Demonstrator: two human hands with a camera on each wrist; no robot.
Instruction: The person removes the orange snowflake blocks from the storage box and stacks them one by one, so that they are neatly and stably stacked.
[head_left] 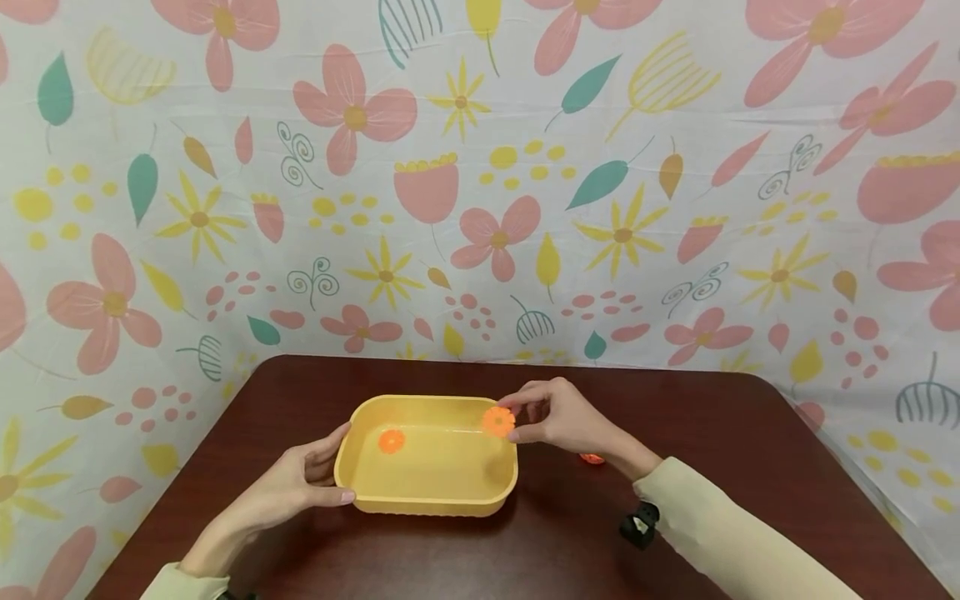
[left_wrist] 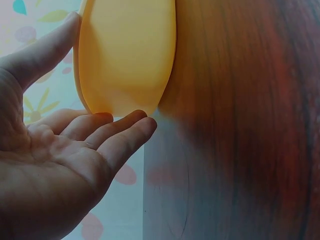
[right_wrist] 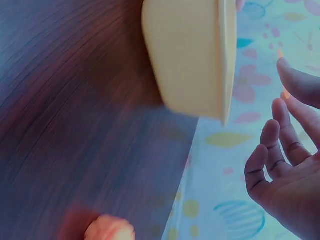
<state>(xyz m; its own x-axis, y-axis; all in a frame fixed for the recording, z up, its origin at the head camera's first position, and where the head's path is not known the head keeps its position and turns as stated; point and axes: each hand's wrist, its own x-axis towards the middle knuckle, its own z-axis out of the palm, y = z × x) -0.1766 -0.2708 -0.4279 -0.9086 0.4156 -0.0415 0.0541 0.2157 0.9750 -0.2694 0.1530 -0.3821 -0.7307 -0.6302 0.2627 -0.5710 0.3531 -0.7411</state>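
A yellow rectangular tray (head_left: 435, 506) with rounded corners sits on the dark table. My left hand (head_left: 288, 483) grips its left end, fingers along the side and thumb at the front corner; the left wrist view shows this hand (left_wrist: 75, 145) around the tray's end (left_wrist: 127, 55). Between thumb and index finger, my right hand (head_left: 558, 417) pinches an orange flower-shaped slice (head_left: 498, 422), like a carrot slice, over the tray's right rim. A similar orange slice (head_left: 392, 442) lies inside the tray at left. In the right wrist view, the right hand's (right_wrist: 287, 145) lower fingers are loosely bent.
A red-orange piece (head_left: 592, 458) lies on the table right of the tray, partly hidden by my right forearm; a rounded reddish piece (right_wrist: 110, 229) shows at the right wrist view's bottom edge. Behind the brown table (head_left: 442, 558) hangs a flower-patterned cloth (head_left: 480, 167).
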